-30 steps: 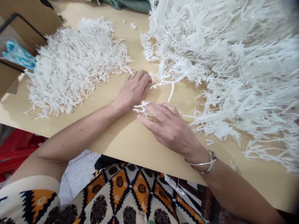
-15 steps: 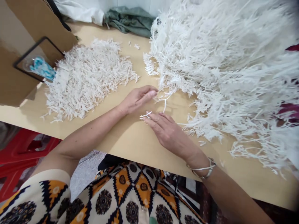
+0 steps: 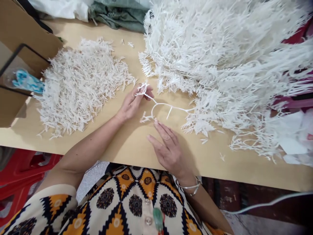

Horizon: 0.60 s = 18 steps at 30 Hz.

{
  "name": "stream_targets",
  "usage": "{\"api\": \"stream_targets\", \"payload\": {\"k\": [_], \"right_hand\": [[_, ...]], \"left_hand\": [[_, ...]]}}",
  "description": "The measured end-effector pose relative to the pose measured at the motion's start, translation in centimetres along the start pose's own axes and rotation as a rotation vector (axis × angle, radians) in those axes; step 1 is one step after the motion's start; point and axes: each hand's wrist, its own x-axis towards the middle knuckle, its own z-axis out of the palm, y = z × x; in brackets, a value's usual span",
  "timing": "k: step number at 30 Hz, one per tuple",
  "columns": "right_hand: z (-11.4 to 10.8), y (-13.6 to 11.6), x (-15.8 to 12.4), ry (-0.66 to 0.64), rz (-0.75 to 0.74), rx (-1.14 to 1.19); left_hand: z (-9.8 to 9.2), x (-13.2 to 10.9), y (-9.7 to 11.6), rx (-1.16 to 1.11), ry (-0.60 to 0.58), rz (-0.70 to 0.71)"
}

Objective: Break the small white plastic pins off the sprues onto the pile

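A thin white branched sprig (image 3: 161, 103), which looks like plastic, stretches across the table between my hands. My left hand (image 3: 130, 103) pinches its forked upper end between thumb and fingers. Its other end reaches the large tangled heap of white sprigs (image 3: 210, 65) on the right. Below it, my right hand (image 3: 168, 150) has its fingers spread, and one fingertip is at or just beside a lower side branch; I cannot tell if they touch. To the left of my left hand lies a flatter pile of short white pieces (image 3: 80, 88).
A cardboard box (image 3: 14, 107) stands at the left, with a black wire frame and a blue-and-white item beside the pile. Dark green cloth (image 3: 117, 14) and white cloth lie at the back. Loose bits dot the table (image 3: 117, 143). A red stool (image 3: 22, 166) stands below left.
My left hand has taken hold of the sprig's forked end. My right hand has moved down, its fingers spreading, and the white piece at its fingertips is away from them. The view has shifted right.
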Motion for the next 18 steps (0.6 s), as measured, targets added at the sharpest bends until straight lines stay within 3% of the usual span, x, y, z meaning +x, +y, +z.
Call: {"api": "stream_targets", "payload": {"k": [6,10,14,18], "right_hand": [[-0.8,2.1,-2.0,0.279,0.151,-0.072],[-2.0,5.0,-1.7,0.487,0.329,-0.194],[-2.9,7.8,-0.9,0.439,0.349,-0.244],[-2.9,8.6,-0.3,0.326,0.345,-0.306]], "left_hand": [[-0.5,0.4,-0.6,-0.036,0.177,-0.036],[-0.5,0.2,-0.4,0.166,0.142,-0.010],[-0.1,-0.4,0.3,0.251,0.041,0.019],[0.1,-0.9,0.9,0.288,-0.001,0.018]]}}
